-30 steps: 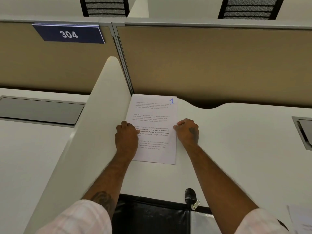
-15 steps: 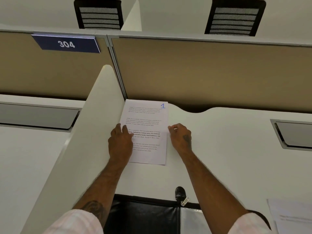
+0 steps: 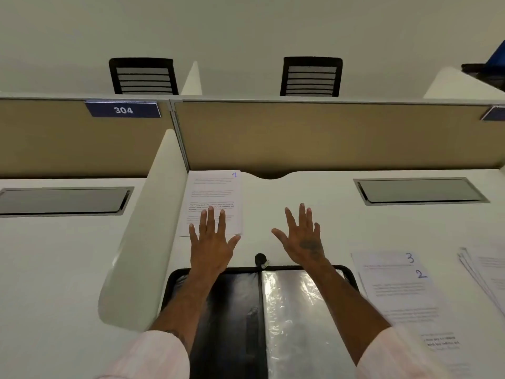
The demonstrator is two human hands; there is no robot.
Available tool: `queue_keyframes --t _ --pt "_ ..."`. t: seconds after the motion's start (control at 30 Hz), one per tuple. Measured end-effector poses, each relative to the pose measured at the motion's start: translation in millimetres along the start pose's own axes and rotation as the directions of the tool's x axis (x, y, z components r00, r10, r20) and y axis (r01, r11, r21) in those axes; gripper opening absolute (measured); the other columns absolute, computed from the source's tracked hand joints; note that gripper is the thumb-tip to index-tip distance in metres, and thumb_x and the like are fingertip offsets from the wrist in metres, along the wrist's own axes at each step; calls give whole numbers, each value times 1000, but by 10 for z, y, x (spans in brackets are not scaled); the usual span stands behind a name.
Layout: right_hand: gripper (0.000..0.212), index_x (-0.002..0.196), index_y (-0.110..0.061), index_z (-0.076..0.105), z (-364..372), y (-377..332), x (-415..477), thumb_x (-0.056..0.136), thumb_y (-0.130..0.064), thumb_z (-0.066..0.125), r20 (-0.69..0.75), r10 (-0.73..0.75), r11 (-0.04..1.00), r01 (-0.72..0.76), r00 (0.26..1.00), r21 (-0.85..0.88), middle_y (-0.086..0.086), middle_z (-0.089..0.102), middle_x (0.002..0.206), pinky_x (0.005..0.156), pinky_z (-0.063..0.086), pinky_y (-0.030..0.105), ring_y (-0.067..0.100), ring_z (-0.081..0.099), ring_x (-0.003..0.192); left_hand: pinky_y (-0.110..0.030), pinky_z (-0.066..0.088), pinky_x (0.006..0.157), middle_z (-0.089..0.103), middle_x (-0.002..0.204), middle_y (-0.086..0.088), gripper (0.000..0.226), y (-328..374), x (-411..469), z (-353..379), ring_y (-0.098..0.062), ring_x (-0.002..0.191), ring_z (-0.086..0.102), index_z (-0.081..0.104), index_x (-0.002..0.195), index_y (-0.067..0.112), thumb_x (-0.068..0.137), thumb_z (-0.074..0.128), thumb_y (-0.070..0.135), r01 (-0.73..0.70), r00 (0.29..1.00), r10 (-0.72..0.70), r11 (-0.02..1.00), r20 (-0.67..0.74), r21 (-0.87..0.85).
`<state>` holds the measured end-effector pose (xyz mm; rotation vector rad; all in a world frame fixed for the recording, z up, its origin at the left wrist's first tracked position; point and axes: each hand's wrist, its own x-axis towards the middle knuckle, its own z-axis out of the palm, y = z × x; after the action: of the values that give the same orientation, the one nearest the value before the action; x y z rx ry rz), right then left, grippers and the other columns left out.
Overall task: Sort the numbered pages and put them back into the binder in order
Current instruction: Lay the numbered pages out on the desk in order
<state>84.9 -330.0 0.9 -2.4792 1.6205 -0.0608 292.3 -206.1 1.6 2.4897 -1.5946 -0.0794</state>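
Both hands have let go of the sheet's edges and drawn back toward me since half a second ago, and the view has tipped down, bringing the binder and more pages into sight. Page 1 (image 3: 216,192) lies flat at the far left corner of the bench (image 3: 341,228), against the white side divider (image 3: 142,242) and the tan back partition (image 3: 314,138).

I see the left hand (image 3: 211,243) with its grip spread wide, fingers straight and apart. Its fingertips (image 3: 210,212) overlap the lower part of page 1, though I cannot tell whether they touch the paper or float just over it. The right hand (image 3: 303,239) is equally splayed and holds nothing. It is over bare bench to the right of page 1, apart from it.

Near me the black binder (image 3: 235,310) lies open, with a clear plastic sleeve (image 3: 295,310) on its right half, and both forearms cross over it. A small black fitting with a metal tab (image 3: 261,260) sits at the top of its spine. To the right of the binder, page 3 (image 3: 382,259) lies partly under page 2 (image 3: 401,299). A further stack of sheets (image 3: 486,277) lies at the right edge.
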Motion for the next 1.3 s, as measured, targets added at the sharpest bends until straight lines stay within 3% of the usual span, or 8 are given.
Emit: queue_keyframes --t 0.2,0.33,0.47,0.7,0.93,1.13,1.2,1.3 --pt "88 155 -24 21 -97 666 -757 87 -76 2 35 91 995 -89 995 -41 18 7 162 113 20 59 37 9 149 -62 18 113 20 161 -16 83 523 -470 75 -34 149 18 23 155 15 93 18 70 -80 997 80 997 16 -22" --pt "79 149 -19 40 -99 1139 -1118 93 -71 19 37 195 981 -194 980 -10 23 28 155 102 36 63 41 29 143 -62 16 114 18 162 -15 87 989 -668 153 -32 150 15 22 155 17 90 12 74 -124 991 125 992 51 -23" --pt "81 154 -22 27 -134 1662 -1370 92 -73 15 -16 200 979 -200 980 -26 20 14 160 111 26 60 38 15 148 -63 18 113 22 160 -15 90 1447 -830 277 -33 149 18 26 154 16 90 8 76 -161 984 163 986 69 -34" --pt "72 137 -23 56 63 2910 -1637 93 -71 25 53 309 951 -308 950 -28 18 48 145 91 49 57 37 50 130 -59 2 117 8 164 -13 101 2550 -1171 670 -34 151 4 22 156 16 83 2 83 -82 993 91 990 73 -115" --pt "101 155 -24 23 128 3913 -1875 80 -80 -14 72 201 978 -205 977 45 13 0 160 115 14 58 34 6 150 -64 26 112 31 156 -20 96 3689 -1523 996 -37 145 27 41 148 8 87 15 77 -4 995 11 998 99 -70" --pt "120 156 -25 7 107 4176 -2023 59 -82 -32 156 176 980 -187 972 61 12 -2 164 119 7 50 30 -1 151 -55 8 119 12 163 -14 103 4122 -1830 1140 -30 151 9 17 156 12 80 10 81 114 983 -107 993 150 -41" --pt "117 155 -22 17 133 4178 -2062 64 -84 -25 141 195 972 -210 971 102 13 14 162 118 19 46 31 16 148 -52 11 119 14 163 -15 100 4212 -1933 1174 -30 150 12 16 156 12 84 20 81 155 978 -148 987 151 -37" --pt "88 148 -17 35 164 4158 -2108 85 -77 17 86 210 963 -221 974 157 12 41 146 102 41 40 27 41 130 -48 19 119 15 162 -14 97 4331 -2038 1225 -30 149 14 13 156 12 88 33 77 219 957 -209 975 202 -28"
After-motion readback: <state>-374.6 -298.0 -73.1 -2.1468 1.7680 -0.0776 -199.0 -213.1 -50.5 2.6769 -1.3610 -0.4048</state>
